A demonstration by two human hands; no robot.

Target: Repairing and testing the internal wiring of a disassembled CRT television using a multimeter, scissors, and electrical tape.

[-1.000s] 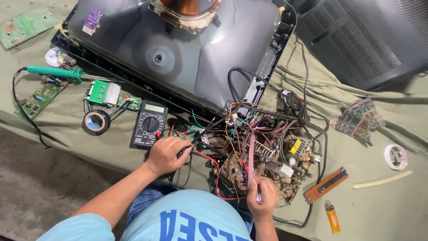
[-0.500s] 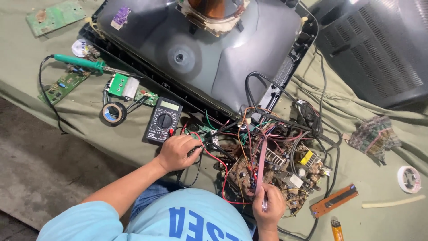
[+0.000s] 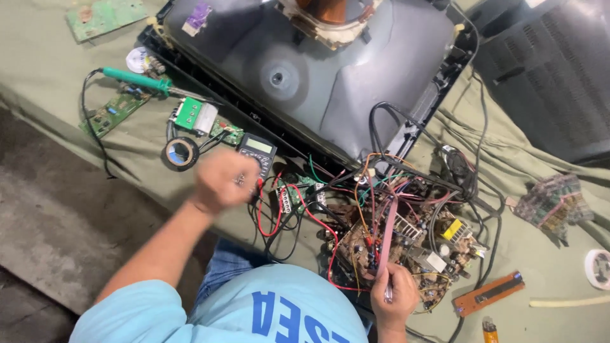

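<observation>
Beside the circuit board [image 3: 406,244], the right hand [image 3: 395,298] is grasping a probe [image 3: 387,289]; the blurred left hand [image 3: 219,181], clenched over the multimeter [image 3: 257,152], is risking snagging red leads [image 3: 267,209].

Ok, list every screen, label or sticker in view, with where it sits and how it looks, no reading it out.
Multimeter screen: small pale green rectangle on the dark meter, just right of the blurred left hand.
Purple sticker: small, on the grey picture tube's back, upper left.
Yellow label: small rectangle on a part of the wired circuit board, above the right hand.
</observation>
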